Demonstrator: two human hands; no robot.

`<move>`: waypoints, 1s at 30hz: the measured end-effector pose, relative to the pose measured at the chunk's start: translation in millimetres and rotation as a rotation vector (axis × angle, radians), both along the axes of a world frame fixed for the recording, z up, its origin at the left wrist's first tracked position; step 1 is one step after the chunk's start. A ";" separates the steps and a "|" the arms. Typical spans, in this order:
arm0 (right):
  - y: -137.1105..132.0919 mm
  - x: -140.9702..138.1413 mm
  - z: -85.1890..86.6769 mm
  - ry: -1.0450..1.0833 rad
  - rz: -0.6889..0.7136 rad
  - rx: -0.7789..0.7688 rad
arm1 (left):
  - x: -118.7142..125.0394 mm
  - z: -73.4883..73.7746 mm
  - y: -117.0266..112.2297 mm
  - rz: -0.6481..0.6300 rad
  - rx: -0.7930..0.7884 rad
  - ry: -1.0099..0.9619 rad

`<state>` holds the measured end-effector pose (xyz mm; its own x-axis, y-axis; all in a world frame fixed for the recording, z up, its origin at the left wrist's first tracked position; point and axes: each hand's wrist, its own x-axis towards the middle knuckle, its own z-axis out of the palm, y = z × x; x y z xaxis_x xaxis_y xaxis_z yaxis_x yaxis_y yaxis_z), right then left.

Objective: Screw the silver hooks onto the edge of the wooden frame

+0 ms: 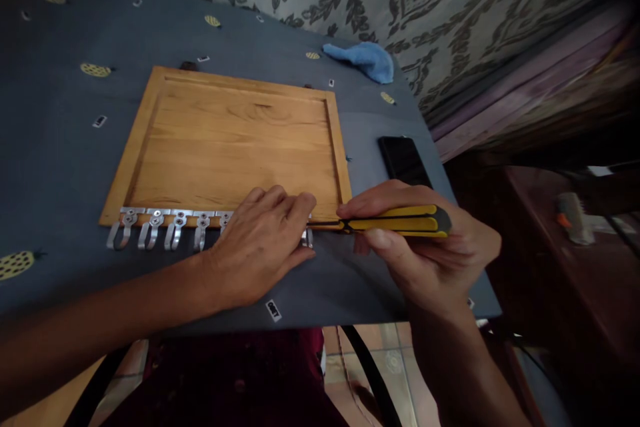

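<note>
A wooden board (240,140) with a raised frame lies on the cloth-covered table. Along its near edge runs a metal hook rail (179,219) with several silver hooks. My left hand (267,237) is closed over the right part of this rail and the board's edge, fingers bent on top and thumb low in front, hiding some hooks. In my right hand (425,247) is a yellow and black screwdriver (395,221), held nearly level. Its shaft points left along the board's near right corner, towards my left hand. The tip is hidden by my left fingers.
A blue cloth (365,61) lies near the patterned wall. Just beyond my right hand a black phone (404,160) rests on the table (60,127). To the right stands a dark reddish surface (545,240) with a white and orange object (574,217) on it.
</note>
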<state>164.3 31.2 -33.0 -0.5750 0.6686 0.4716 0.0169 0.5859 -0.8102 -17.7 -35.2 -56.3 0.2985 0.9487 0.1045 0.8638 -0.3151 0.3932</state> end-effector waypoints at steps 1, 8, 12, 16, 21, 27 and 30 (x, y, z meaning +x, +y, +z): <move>0.4 0.3 1.7 -0.020 0.012 0.014 | -0.1 0.2 -0.3 0.000 -0.002 0.000; 2.6 -0.2 9.8 -0.121 0.080 0.059 | 0.3 -0.3 -0.4 -0.001 -0.001 -0.007; 3.4 -0.4 12.5 -0.131 0.069 0.028 | 0.5 0.1 -0.4 0.002 -0.001 0.000; 5.6 3.7 17.0 -0.175 0.113 -0.019 | 0.0 -0.4 -0.8 0.002 0.016 0.006; 6.5 7.5 14.3 -0.155 0.093 -0.025 | 0.0 -0.1 -0.5 0.001 0.016 0.006; 2.9 -1.1 3.9 -0.097 -0.022 0.137 | 1.1 2.2 -0.1 0.012 -0.035 0.005; 0.4 -5.7 1.3 -0.080 -0.070 0.218 | 0.9 1.5 -0.2 0.011 -0.037 -0.004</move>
